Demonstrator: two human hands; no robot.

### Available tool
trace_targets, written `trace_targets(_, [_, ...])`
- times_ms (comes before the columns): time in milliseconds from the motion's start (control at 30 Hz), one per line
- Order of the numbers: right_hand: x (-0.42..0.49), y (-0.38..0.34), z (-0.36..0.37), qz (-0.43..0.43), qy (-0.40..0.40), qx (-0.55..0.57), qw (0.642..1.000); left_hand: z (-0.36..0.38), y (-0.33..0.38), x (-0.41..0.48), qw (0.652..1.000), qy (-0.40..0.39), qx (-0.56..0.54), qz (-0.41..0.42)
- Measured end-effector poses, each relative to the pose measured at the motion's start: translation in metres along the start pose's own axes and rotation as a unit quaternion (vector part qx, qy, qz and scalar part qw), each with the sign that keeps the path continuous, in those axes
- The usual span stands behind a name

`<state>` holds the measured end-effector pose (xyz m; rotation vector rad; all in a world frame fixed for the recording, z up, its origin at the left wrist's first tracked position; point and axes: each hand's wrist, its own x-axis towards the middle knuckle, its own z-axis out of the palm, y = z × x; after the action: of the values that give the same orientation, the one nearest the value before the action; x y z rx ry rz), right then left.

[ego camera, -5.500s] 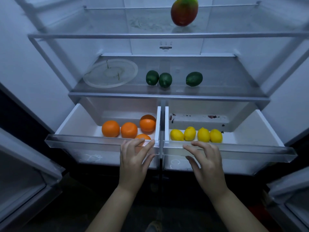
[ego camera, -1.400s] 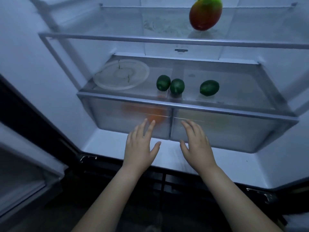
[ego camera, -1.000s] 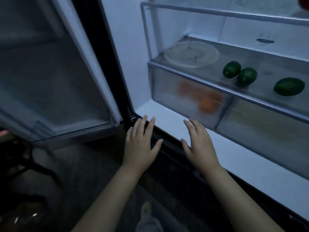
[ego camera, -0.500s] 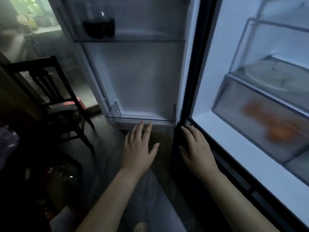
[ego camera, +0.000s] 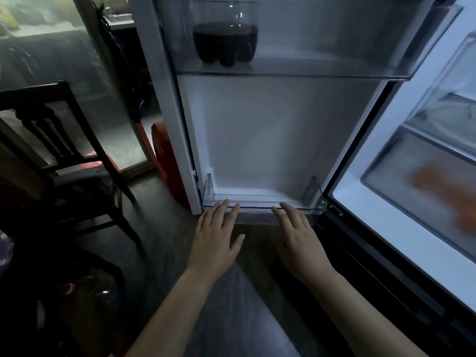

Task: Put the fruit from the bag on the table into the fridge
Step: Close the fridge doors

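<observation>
Hovering palms down before the open fridge door (ego camera: 257,137), a person's left hand (ego camera: 215,238) and right hand (ego camera: 300,239) keep fingers straight, each grip released and holding nothing, fingertips at the rim of the clear lower door bin (ego camera: 260,200); contact cannot be told. A bottle of dark liquid (ego camera: 225,43) stands on the door shelf above. A dark wooden chair (ego camera: 51,140) stands at left on the floor (ego camera: 164,240), with a red object (ego camera: 164,161) beside the door's edge. At right, inside the lit fridge (ego camera: 373,210), the fruit (ego camera: 443,191) shows as a blurred orange mass behind a shut frosted drawer (ego camera: 394,163).
</observation>
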<state>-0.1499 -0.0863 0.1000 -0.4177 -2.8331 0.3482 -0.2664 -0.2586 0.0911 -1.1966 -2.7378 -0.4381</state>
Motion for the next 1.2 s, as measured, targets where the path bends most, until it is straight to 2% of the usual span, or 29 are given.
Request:
trace_targets(167, [0.014, -0.011, 0.011, 0.008, 0.013, -0.004, 1.0, 0.018, -0.017, 0.016, 0.999, -0.012, -0.013, 0.042])
trace_targets(467, [0.014, -0.005, 0.037, 0.011, 0.021, -0.027, 0.999, 0.034, -0.028, 0.018, 0.996, 0.017, -0.019, 0.082])
trace_targets(933, [-0.008, 0.016, 0.021, -0.006, 0.029, 0.018, 0.999, 0.031, 0.021, -0.018, 0.999, -0.013, -0.035, 0.022])
trace_targets(1200, [-0.036, 0.054, 0.008, -0.06, 0.037, 0.025, 0.997, 0.031, 0.081, -0.058, 0.999, -0.037, 0.032, -0.006])
